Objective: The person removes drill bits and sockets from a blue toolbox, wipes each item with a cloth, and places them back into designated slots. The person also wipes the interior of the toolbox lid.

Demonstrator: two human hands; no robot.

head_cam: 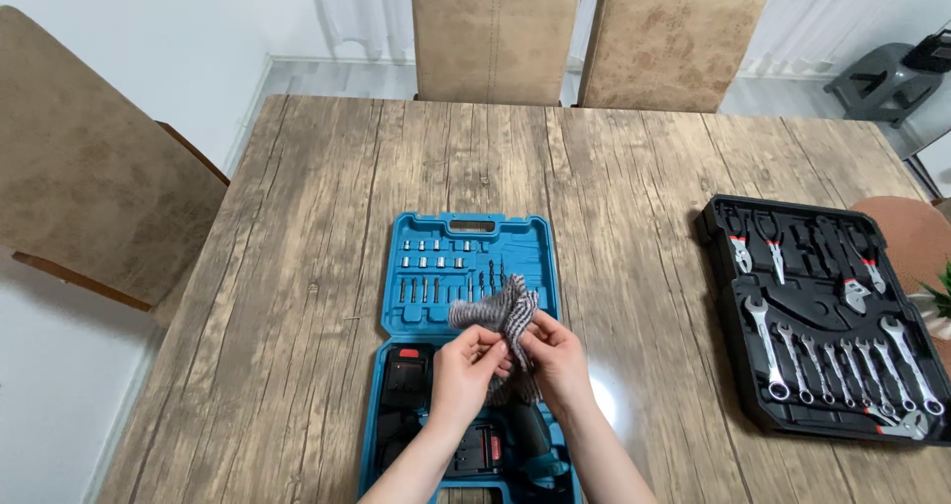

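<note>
Two bare forearms reaching up from the bottom edge, converging toward the middle, left hand [464, 367] and right hand [557, 358] raised side by side, nearly touching, backs toward the camera, fingers [485, 343] curled inward, both pinching shut on striped cloth [500, 311]

Weathered wooden table [327, 217], three tan padded chairs [492, 31] around it, white walls [149, 29], pale floor [50, 365], sheer white curtains [347, 9]
</note>
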